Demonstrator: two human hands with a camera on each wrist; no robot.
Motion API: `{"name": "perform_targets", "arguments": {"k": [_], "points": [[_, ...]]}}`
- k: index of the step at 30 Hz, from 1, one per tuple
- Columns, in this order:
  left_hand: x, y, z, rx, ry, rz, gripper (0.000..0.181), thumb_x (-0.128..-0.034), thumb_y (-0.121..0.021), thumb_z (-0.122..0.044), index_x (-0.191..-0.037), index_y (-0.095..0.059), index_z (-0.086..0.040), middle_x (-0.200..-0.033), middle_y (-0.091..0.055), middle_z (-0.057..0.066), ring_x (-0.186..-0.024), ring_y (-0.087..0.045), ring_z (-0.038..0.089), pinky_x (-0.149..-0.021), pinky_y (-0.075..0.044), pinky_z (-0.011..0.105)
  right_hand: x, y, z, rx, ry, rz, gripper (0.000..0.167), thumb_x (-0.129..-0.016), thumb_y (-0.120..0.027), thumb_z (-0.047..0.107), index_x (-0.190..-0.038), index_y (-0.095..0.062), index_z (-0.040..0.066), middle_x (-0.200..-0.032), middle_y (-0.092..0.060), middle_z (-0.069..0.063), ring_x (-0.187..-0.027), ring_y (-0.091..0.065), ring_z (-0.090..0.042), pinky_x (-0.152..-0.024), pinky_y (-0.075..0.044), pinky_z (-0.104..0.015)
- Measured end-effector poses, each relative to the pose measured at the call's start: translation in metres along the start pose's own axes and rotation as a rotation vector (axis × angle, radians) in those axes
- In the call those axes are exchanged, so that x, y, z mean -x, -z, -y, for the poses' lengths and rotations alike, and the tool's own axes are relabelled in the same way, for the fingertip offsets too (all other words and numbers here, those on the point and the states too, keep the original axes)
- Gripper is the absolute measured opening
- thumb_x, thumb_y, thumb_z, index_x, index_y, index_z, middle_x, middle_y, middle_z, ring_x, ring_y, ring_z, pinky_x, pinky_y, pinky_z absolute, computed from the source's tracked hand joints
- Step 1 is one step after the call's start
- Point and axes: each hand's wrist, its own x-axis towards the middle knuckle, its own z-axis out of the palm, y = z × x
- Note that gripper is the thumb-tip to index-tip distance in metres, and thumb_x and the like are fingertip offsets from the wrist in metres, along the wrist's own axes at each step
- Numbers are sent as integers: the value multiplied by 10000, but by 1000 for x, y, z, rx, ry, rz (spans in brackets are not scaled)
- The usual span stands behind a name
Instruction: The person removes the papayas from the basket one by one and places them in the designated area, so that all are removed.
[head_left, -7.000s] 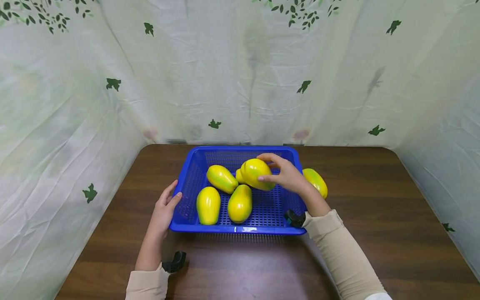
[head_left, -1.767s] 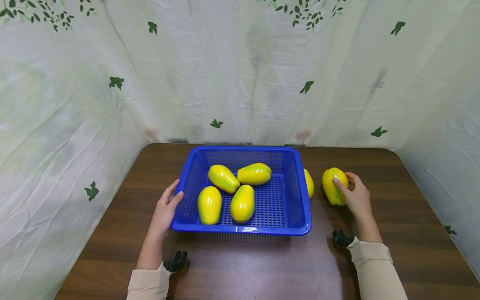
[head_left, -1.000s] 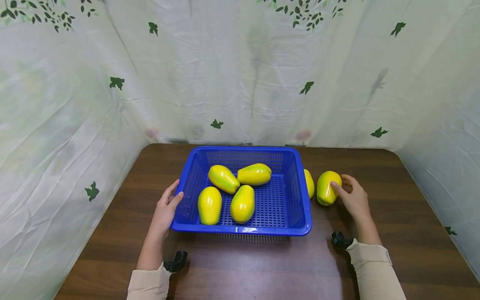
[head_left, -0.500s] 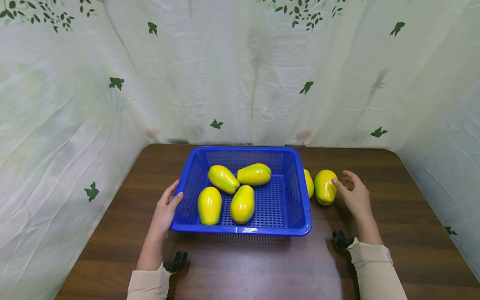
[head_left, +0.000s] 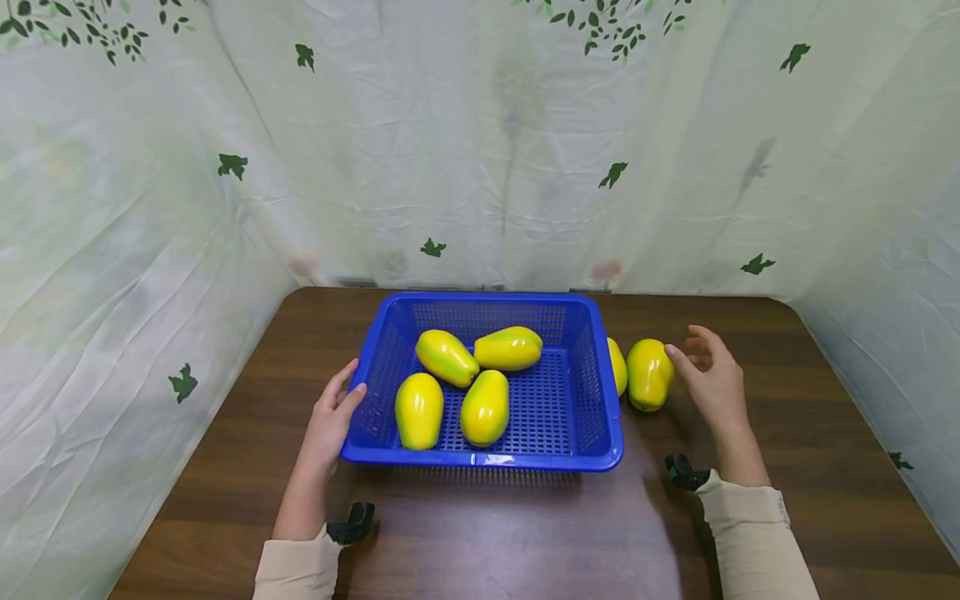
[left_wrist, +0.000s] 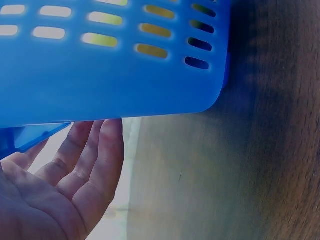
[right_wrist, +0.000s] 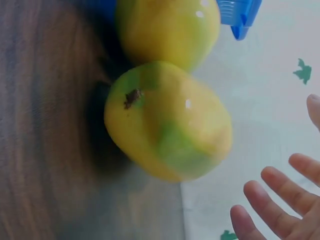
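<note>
A blue slotted plastic basket (head_left: pixel 491 460) holds several yellow-green papayas (head_left: pixel 484 408). My left hand (head_left: pixel 330 421) touches its left side, the thumb tip at the rim and the fairly straight fingers against the outer wall; the left wrist view shows these fingers (left_wrist: pixel 106 160) not curled round it. Right of the basket, a papaya (head_left: pixel 649 375) with a brown stem scar rests on the table. Another papaya (head_left: pixel 617 367) beside it is partly hidden by the basket. My right hand (head_left: pixel 712 375) is just right of the nearer fruit; in the right wrist view its spread fingers (right_wrist: pixel 274 210) are apart from it.
The brown wooden table (head_left: pixel 495 533) carries everything. Behind and at both sides hangs a pale leaf-printed cloth (head_left: pixel 480 150). A black wrist strap device (head_left: pixel 351 525) sits at the left cuff, and a similar one (head_left: pixel 684 472) at the right cuff.
The right hand has taken a papaya out of the basket and set it on the table to the right. It then let go and drew slightly back. The left hand has stayed put.
</note>
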Motion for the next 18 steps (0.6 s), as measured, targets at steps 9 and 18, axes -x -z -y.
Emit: {"name": "perform_targets", "arguments": {"k": [9, 18], "points": [[-1, 0, 0, 8, -9, 1, 547, -931, -430, -411, -1426, -244, -270, -1229, -445, 177, -983, -510, 307, -760, -485, 340, -3, 3, 17, -26, 34, -33, 614, -847, -575, 422, -1344, -394, 111, -1180, -518, -162, -998, -511, -325, -767, -423, -476], [0, 0, 0, 0, -14, -4, 549, -933, -427, -407, -1428, -242, -259, -1236, -440, 181, -1005, -504, 317, -783, -476, 361, -7, 6, 30, -31, 93, -78, 591, -848, -589, 390, -1337, -403, 115, -1160, -532, -143, -973, -518, -299, -799, -420, -476]]}}
